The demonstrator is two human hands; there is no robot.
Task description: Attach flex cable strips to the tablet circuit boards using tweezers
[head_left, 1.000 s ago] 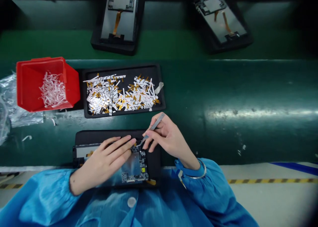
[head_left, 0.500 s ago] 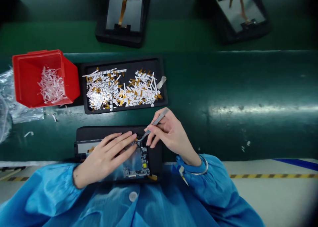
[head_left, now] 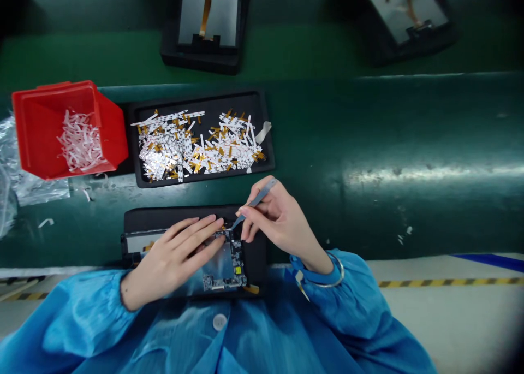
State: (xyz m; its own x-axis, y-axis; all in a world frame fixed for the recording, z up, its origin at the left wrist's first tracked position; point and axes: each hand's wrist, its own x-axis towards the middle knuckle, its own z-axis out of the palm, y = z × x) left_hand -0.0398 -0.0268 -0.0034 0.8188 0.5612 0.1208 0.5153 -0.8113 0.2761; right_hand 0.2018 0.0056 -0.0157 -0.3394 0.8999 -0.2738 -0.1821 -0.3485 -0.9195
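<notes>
A device with an exposed circuit board (head_left: 224,265) lies in a black holder (head_left: 172,219) at the near edge of the green bench. My left hand (head_left: 174,256) rests flat on the device, fingers stretched toward the board's top edge. My right hand (head_left: 275,221) pinches grey tweezers (head_left: 251,203), whose tips touch the board's upper corner just past my left fingertips. What the tips hold, if anything, is too small to see.
A black tray (head_left: 268,144) of several white and orange flex strips sits behind the device. A red bin (head_left: 33,112) with white scraps stands at the left, beside clear plastic bags (head_left: 24,185). Two more devices in holders (head_left: 204,52) (head_left: 413,35) lie on the far conveyor.
The view has tilted slightly, so everything sits a little lower and nearer than a second ago. Both hands keep the same pose at the board's corner.
</notes>
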